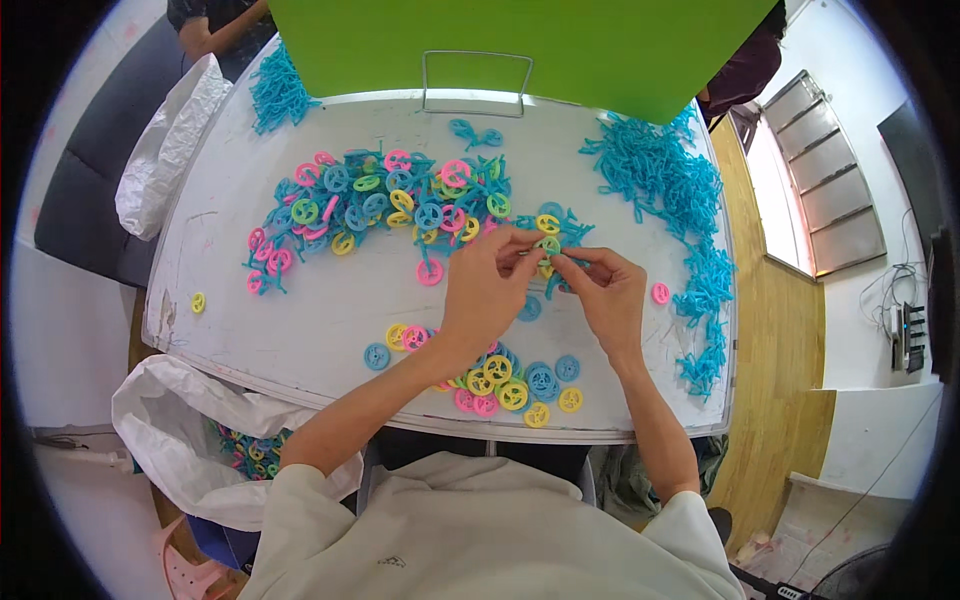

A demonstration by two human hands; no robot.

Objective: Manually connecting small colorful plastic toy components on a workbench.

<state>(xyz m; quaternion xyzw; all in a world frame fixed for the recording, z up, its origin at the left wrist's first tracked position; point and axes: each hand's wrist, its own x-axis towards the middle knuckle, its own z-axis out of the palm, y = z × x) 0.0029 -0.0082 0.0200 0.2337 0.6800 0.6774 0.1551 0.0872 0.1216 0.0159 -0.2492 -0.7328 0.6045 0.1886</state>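
Observation:
Over the middle of the table, my left hand (487,285) pinches a small light-green plastic wheel (547,245) between thumb and fingers. From the other side, the closed fingertips of my right hand (610,300) meet at the wheel's right edge. Teal plastic stems and a yellow wheel (550,225) lie just beyond the fingertips. To the left spreads a pile of wheels joined to teal stems (375,200), in pink, blue, yellow and green. Loose wheels (497,370) are heaped near the front edge, partly behind my left forearm.
Loose teal stems (660,175) run down the table's right side, with another heap (280,90) at the far left. A green panel (520,50) stands at the back. A white sack (180,400) holding assembled pieces sits at the front left. Two other people are partly visible beyond the table.

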